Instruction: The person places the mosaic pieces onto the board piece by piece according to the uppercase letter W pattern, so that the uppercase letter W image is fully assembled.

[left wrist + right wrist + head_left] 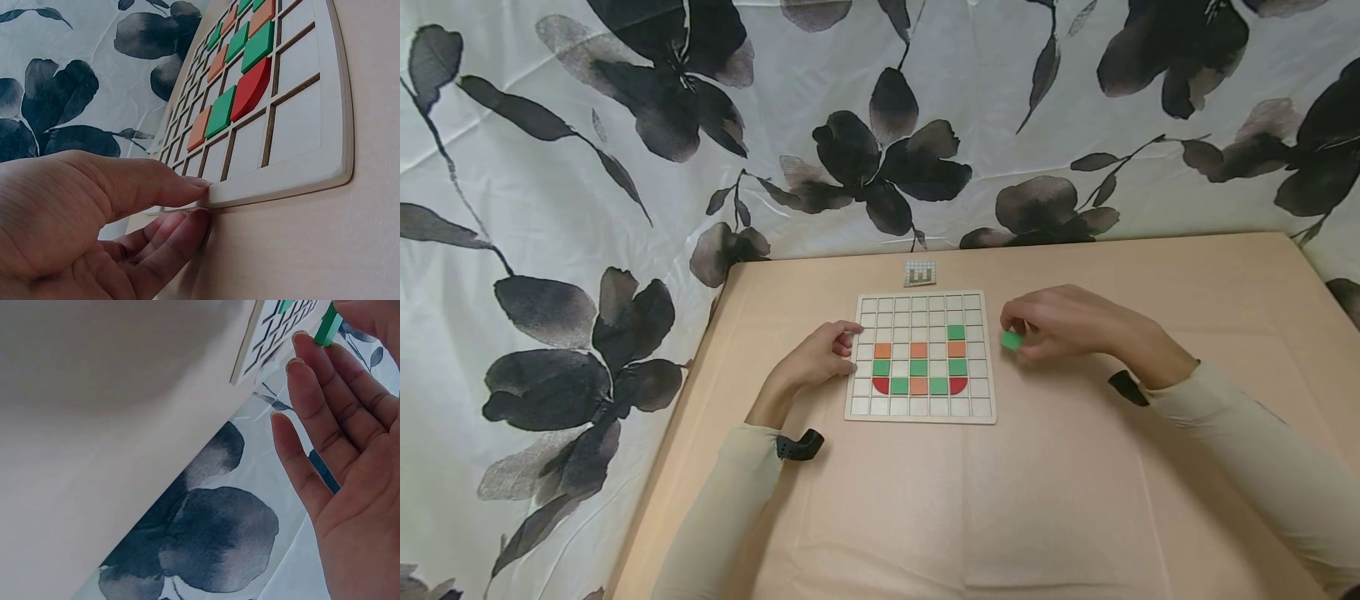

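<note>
A white grid board [938, 406] lies on the table, with green, orange and red tiles set in several of its cells. My left hand [816, 358] is at the board's left edge. In the left wrist view its thumb lies on the board's rim [281, 187] and the fingers are bent below it, pinching the edge. To the right of the board, my right hand [1067, 321] pinches a green square tile [1011, 340] between thumb and fingers. The right wrist view shows this tile [327, 328] held at the fingertips, with the other fingers loosely extended.
A small card with a grid pattern [920, 273] sits just beyond the board's far edge. The light wooden table [1037, 500] ends at the back and left against a white cloth [647, 225] printed with dark flowers.
</note>
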`<state>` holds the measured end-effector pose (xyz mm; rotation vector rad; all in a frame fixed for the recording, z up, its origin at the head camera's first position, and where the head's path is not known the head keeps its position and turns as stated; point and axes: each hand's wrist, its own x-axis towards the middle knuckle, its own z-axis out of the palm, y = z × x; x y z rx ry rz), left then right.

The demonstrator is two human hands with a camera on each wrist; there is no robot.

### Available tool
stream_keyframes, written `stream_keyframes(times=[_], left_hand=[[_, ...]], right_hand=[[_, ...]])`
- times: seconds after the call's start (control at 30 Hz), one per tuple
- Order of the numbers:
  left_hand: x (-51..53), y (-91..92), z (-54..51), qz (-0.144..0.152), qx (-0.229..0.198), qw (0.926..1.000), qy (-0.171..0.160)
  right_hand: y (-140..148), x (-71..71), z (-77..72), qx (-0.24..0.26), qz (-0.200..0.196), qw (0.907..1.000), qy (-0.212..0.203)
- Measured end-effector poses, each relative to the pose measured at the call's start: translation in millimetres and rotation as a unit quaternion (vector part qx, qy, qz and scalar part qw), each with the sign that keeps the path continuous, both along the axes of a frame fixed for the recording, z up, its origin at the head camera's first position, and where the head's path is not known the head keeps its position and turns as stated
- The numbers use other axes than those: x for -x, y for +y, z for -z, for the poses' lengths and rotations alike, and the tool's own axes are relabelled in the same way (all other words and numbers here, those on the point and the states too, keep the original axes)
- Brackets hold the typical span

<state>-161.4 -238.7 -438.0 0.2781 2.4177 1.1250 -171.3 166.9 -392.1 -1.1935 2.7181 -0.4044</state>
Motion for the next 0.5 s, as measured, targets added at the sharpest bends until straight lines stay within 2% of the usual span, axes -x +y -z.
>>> stream_keyframes(times=[0.5], left_hand=[[-0.5, 0.8, -0.8, -0.003, -0.002, 1.0000, -0.002]], right_hand=[[-25, 13.2, -6.1, 0.003, -0.025, 0.9997, -0.004]])
